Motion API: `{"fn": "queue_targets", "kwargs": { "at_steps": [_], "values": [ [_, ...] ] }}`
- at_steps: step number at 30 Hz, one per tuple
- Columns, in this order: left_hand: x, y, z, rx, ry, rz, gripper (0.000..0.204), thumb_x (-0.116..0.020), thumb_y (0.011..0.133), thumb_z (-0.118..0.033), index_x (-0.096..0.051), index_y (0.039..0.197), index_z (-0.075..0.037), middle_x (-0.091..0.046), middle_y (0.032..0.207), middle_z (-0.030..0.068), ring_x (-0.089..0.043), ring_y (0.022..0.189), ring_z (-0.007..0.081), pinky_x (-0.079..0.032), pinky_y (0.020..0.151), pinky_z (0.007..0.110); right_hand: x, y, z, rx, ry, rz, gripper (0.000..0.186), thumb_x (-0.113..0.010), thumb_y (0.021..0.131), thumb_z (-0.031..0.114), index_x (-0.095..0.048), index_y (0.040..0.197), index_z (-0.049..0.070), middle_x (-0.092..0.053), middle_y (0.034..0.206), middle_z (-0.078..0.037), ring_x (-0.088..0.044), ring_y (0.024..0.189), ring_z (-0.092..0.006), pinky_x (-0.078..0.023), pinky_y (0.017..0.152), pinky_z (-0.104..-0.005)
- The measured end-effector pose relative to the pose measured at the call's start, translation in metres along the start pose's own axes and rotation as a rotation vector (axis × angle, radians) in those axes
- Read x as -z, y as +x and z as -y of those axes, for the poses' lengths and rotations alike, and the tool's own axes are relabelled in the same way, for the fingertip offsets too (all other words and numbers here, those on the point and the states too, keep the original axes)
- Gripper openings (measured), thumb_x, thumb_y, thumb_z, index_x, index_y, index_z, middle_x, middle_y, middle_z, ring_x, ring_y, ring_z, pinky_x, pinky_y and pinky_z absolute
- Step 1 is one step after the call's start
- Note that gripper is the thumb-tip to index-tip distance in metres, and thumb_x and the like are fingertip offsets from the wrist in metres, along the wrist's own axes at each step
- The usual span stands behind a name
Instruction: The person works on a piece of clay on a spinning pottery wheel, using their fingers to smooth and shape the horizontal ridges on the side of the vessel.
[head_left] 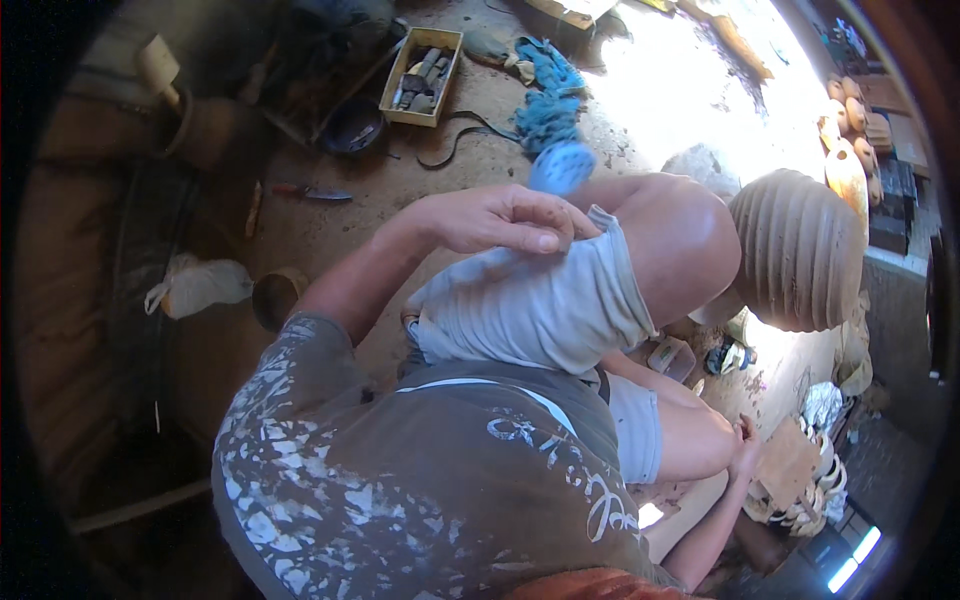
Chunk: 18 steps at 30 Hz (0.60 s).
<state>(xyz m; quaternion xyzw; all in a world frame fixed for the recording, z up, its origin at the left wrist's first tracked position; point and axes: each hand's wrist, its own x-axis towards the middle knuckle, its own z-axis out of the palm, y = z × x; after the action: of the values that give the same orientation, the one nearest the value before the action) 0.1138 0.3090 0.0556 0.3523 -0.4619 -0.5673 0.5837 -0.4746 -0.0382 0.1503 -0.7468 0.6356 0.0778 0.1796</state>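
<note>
Sitting beside the raised knee, a ribbed clay pot (797, 250) rests on the dirt floor (420, 190). Grey shorts (530, 305) cover the thigh; the left hand (500, 220) pinches their hem, fingers together. The right hand (745, 447) curls against the lower knee, grip unclear.

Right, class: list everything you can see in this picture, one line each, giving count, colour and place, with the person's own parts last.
Ribbed pot: one, tan, right of the knee.
Box: one, yellowish, top centre, holding grey pieces.
Blue cloth: one, top centre on the floor.
Knife: one, red handle, floor at left.
White bag: one, left.
Small pot: one, brown, beside the bag.
Shorts: one, grey, centre.
Left hand: on the shorts at the raised knee.
Right hand: lower right, by the other knee.
</note>
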Motion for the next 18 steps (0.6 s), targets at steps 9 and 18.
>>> {"fn": "queue_targets", "kwargs": {
  "at_steps": [9,18],
  "values": [
    [-0.016,0.022,0.049,-0.038,-0.006,0.027,0.031,-0.064,0.106,-0.031,-0.070,0.106,-0.001,-0.043,0.166,0.0176,-0.044,0.147,0.0258,-0.035,0.119,0.043,-0.003,0.101,-0.051,0.251,-0.348,0.057,0.031,-0.070,0.095,0.011,-0.074,0.122,-0.003,-0.077,0.097,-0.016,-0.071,0.079,-0.0220,-0.057,0.075,-0.0353],
    [0.029,0.081,0.219,0.151,-1.150,-0.297,0.027,-0.062,0.104,-0.036,-0.068,0.110,-0.010,-0.068,0.135,0.0136,-0.065,0.122,0.0317,-0.047,0.112,0.048,-0.046,0.076,-0.049,-0.083,0.035,0.218,0.026,-0.070,0.096,0.010,-0.074,0.117,-0.006,-0.076,0.094,-0.011,-0.067,0.081,-0.0156,-0.055,0.076,-0.0315]
  ]
}}
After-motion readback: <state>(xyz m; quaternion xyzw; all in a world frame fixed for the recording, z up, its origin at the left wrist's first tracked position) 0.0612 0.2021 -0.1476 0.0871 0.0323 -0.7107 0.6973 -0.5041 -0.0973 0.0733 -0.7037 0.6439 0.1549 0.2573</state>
